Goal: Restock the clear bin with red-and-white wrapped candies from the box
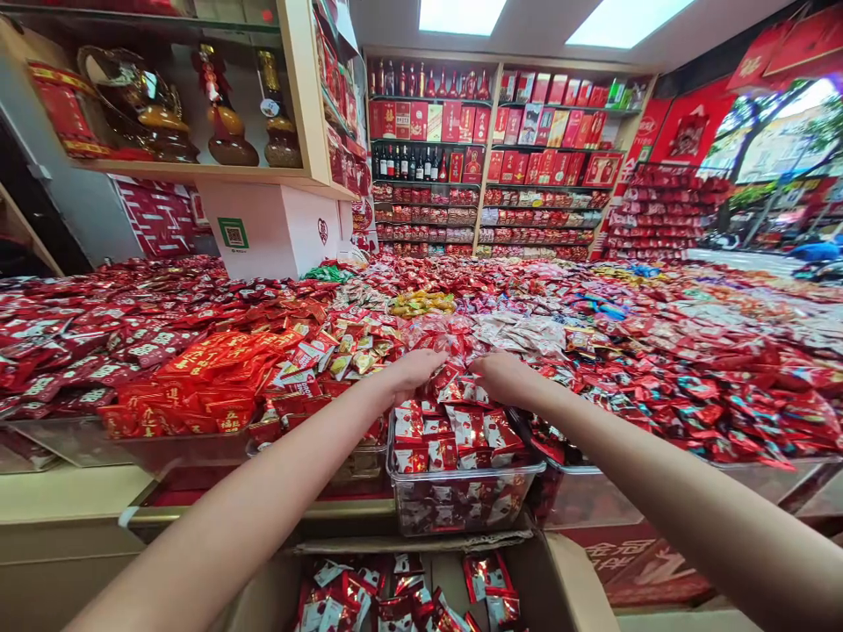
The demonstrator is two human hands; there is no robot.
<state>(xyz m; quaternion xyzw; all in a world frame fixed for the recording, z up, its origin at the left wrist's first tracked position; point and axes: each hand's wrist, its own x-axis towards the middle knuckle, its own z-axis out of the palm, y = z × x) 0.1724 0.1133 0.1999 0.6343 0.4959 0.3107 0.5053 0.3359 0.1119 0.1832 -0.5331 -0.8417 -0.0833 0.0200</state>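
My left hand reaches over the back of a clear plastic bin heaped with small red-and-white candy packets. Its fingers are bent together at the packets, their tips partly hidden. On the other side of the heap, my right hand is closed with its knuckles up, touching the packets at the bin's back right. What either hand grips is hidden. Red packets show in the narrow gap between the hands. Below the bin, an open cardboard box holds more of the same packets.
Bright red packets pile up on the left. Dark red and teal wrapped candies overflow bins on the right. Behind lie yellow-wrapped sweets and a white pillar. Shelves of bottles and red boxes line the back wall.
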